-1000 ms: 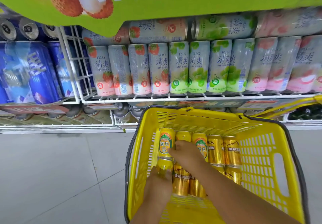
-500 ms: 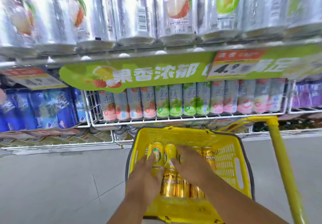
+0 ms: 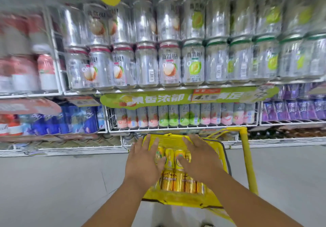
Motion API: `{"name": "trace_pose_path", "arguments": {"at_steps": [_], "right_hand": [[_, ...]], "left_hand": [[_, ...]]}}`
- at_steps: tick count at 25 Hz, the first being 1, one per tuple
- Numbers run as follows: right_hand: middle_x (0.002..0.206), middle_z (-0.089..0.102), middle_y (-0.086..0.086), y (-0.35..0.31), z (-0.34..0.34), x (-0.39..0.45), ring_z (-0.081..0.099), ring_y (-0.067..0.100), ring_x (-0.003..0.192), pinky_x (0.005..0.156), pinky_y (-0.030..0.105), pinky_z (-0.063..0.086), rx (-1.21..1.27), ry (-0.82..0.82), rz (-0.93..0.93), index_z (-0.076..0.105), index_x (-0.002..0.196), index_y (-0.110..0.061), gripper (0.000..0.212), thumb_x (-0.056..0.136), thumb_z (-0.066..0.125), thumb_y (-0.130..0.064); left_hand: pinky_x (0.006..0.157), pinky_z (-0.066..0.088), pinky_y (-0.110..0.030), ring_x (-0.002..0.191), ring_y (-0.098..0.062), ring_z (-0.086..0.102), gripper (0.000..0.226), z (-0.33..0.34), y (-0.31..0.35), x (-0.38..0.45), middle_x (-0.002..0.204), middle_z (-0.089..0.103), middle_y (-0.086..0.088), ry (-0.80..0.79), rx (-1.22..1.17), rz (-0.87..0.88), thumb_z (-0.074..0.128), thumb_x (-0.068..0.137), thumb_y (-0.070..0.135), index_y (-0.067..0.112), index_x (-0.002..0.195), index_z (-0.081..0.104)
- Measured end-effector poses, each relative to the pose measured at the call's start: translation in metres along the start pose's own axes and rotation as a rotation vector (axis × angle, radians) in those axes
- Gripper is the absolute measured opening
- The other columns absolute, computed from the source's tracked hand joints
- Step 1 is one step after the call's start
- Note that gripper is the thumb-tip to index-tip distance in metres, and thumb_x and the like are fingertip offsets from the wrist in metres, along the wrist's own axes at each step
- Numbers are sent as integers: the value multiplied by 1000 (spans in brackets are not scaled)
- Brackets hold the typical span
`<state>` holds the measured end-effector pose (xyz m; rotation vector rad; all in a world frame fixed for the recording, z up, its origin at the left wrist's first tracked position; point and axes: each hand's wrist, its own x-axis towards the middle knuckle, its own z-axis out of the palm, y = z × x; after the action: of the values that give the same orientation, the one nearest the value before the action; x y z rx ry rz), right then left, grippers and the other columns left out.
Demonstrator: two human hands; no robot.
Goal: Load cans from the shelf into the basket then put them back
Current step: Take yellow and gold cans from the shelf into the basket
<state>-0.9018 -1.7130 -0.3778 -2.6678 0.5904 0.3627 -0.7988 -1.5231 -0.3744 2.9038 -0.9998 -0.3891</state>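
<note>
Hovering over the yellow basket (image 3: 221,153), the left hand (image 3: 143,163) and right hand (image 3: 201,161) are both spread flat with straight fingers, grasping nothing. The golden cans (image 3: 173,179) lie packed in rows directly beneath the palms, between the two thumbs. The risk, as I judge it: grabbing several at once from this tight stack could let one slip and roll, or tip the basket by its upright handle (image 3: 247,159) just beside the right hand.
</note>
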Motion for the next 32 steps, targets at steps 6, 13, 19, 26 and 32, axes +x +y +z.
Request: {"name": "trace_pose_path", "arguments": {"at_steps": [6,13,19,26,32], "right_hand": [[167,17,-2,-32,-102,-46,14,21,154,123,45,19,-77,189,-23,30,157,-30,80,89,26,-74],[168,10,-3,-58,-190,-94,10,21,155,123,45,20,-138,282,-37,18,160,-31,82,91,25,-75],[168,0,-6,-73,-262,-119,0,18,155,125,43,16,-148,356,-23,10,160,-35,80,93,29,-74],[168,-3,-8,-51,-344,-135,2,15,155,124,41,18,-164,472,-7,4,160,-37,83,91,25,-78],[168,2,-8,4,-403,-155,7,15,154,122,39,22,-158,521,-39,6,160,-35,82,93,30,-75]], "left_hand": [[122,3,-48,155,-29,4,78,-105,14,-18,167,13,-5,127,55,51,28,91,71,31,158,26],[124,9,-50,155,-28,6,77,-194,25,-40,167,14,-4,261,56,125,28,91,71,32,157,30],[124,1,-48,155,-27,-2,77,-288,43,-41,168,2,-1,413,56,213,21,92,74,36,159,14],[125,-3,-48,154,-24,-12,82,-361,85,-35,168,-7,2,483,70,230,13,89,76,36,160,6],[125,1,-46,155,-24,-8,81,-387,159,-29,168,-4,1,537,76,173,18,91,76,35,160,9]]}}
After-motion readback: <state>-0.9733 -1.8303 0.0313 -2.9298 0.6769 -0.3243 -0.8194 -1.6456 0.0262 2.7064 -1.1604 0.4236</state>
